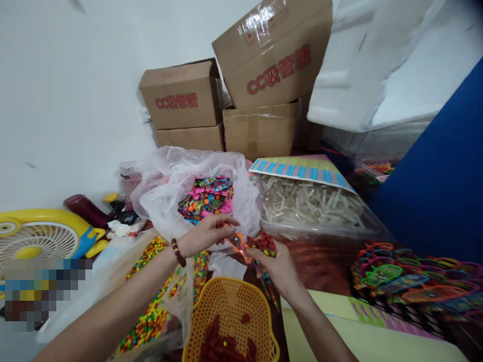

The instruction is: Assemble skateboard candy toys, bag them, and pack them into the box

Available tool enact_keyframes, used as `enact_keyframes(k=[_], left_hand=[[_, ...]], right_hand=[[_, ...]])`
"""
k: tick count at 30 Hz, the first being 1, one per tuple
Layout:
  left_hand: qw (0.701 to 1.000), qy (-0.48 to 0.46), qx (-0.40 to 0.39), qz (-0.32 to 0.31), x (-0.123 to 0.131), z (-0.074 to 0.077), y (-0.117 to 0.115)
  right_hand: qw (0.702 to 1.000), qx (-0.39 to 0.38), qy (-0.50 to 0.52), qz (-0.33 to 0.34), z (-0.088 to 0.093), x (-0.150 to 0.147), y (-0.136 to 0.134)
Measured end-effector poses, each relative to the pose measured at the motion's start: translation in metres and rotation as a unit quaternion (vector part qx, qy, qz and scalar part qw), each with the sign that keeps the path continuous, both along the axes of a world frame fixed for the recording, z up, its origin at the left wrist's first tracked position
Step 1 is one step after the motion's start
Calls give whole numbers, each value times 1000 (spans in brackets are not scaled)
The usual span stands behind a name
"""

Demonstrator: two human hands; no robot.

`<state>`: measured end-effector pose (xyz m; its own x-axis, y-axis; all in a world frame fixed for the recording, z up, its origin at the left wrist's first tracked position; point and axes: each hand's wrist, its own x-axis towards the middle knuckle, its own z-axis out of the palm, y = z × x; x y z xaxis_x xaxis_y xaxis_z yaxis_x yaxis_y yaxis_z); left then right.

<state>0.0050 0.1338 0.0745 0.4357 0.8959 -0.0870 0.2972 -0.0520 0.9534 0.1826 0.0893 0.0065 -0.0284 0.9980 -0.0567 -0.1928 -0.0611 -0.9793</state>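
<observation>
My left hand (207,233), with a bead bracelet on its wrist, pinches an orange candy packet (238,245) just in front of a white plastic bag (166,196) full of bright wrapped sweets (207,197). My right hand (277,264) is closed on a bunch of small red candies (264,242) and thin packets that hang below it. Both hands meet above a yellow perforated basket (230,301) that has red candies (219,344) in its bottom.
Clear bags of multicoloured candy beads (151,306) lie at the left. A clear tub of pale sticks (309,203) stands behind, cardboard boxes (234,95) against the wall. Colourful toy glasses (415,284) lie at the right, a yellow fan (41,234) at the far left.
</observation>
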Motion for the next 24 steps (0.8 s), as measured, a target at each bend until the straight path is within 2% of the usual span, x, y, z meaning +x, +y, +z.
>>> enact_keyframes(k=[2,4,7,10,17,20,24], left_hand=[[985,-128,-34,109,13,-10,-11],[949,-244,-110,167,26,-22,-25],[919,-304,-192,164,41,-38,-43],[907,-330,-189,177,44,-46,-46],[842,-403,-295,202,32,-41,-31],[836,-413,-304,196,35,-38,-32],[855,-406,-276,167,39,-39,-35]], right_hand=[[999,-4,30,-35,-3,-5,-4],[996,-9,57,-75,-5,-8,-7],[993,-4,60,-102,-5,-12,-8],[995,6,37,-95,-6,-9,-10],[997,17,-78,-17,-9,9,-24],[990,35,-137,-15,-8,8,-29],[989,19,-144,-7,-7,4,-31]])
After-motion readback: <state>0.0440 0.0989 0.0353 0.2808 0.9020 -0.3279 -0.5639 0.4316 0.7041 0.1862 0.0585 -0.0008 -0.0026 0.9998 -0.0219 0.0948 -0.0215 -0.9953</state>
